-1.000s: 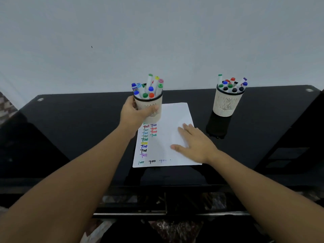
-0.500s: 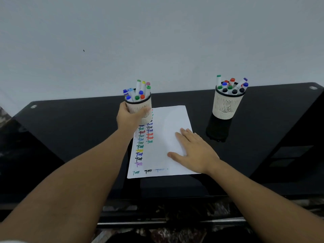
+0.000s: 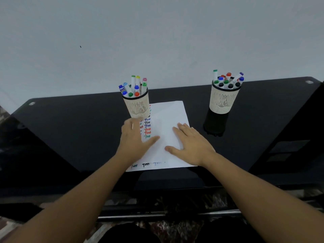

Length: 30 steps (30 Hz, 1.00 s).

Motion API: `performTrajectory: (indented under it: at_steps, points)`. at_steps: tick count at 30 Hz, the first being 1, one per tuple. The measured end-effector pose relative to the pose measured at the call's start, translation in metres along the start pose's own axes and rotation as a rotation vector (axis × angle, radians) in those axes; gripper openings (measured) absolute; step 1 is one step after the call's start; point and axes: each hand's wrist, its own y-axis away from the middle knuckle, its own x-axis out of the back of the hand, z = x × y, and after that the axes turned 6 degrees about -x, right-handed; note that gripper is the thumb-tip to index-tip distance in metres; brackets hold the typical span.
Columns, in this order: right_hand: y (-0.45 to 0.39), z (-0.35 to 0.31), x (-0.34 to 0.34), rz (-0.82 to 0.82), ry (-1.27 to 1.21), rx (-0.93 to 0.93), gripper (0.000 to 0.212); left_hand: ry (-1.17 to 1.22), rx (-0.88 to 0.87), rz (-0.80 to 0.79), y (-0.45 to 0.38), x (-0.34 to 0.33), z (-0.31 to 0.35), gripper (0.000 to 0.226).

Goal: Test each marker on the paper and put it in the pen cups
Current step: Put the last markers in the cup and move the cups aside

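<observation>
A home or small office desk corner: a glossy black glass tabletop [image 3: 70,130] set against a plain pale wall [image 3: 157,41], with two mesh pen cups [image 3: 137,106] of markers and patterned flooring [image 3: 175,228] below.

two pen cups [image 3: 137,106] [image 3: 223,99] stand on one black table [image 3: 70,128], with one sheet of paper [image 3: 168,120] between them. the left cup shows nine marker caps: three blue, three green, one yellow, one pink, one red. the right cup is packed tighter, about a dozen caps, hard to count exactly. two bare hands [image 3: 135,137] [image 3: 189,146] are over the paper
</observation>
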Motion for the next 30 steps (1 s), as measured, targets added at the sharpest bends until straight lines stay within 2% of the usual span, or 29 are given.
performTrajectory:
  at_steps: [2,3,9,12,16,20,22,24,27,30]
  points:
    - [0.001,0.000,-0.001,-0.001,-0.003,0.001,0.096,-0.142,-0.087,-0.201,0.008,-0.004,-0.007,0.096]
    - [0.002,0.000,-0.001,0.000,-0.007,0.000,0.096,-0.187,-0.111,-0.247,0.010,-0.005,-0.009,0.096]
    - [0.001,0.001,-0.002,0.018,-0.048,-0.002,0.095,-0.261,-0.103,-0.268,0.012,-0.009,-0.010,0.090]
    - [0.005,0.001,0.001,0.044,-0.157,-0.010,0.088,-0.282,-0.093,-0.291,0.014,-0.008,-0.010,0.090]
    - [0.008,0.016,0.014,0.337,-0.431,-0.130,0.070,-0.285,-0.092,-0.287,0.013,-0.008,-0.009,0.090]
    - [0.001,0.044,0.034,0.651,-0.569,-0.459,0.057,-0.265,-0.089,-0.282,0.014,-0.009,-0.008,0.089]
    - [-0.007,0.058,0.046,0.732,-0.682,-0.628,0.064,-0.261,-0.083,-0.282,0.014,-0.009,-0.007,0.089]
    - [-0.016,0.073,0.056,0.726,-0.787,-0.705,0.080,-0.260,-0.082,-0.281,0.015,-0.008,-0.007,0.089]
    - [-0.031,0.090,0.066,0.617,-0.846,-0.683,0.108,-0.242,-0.081,-0.277,0.015,-0.007,-0.007,0.088]
    - [-0.046,0.104,0.072,0.568,-0.913,-0.643,0.117,-0.235,-0.076,-0.277,0.015,-0.008,-0.005,0.087]
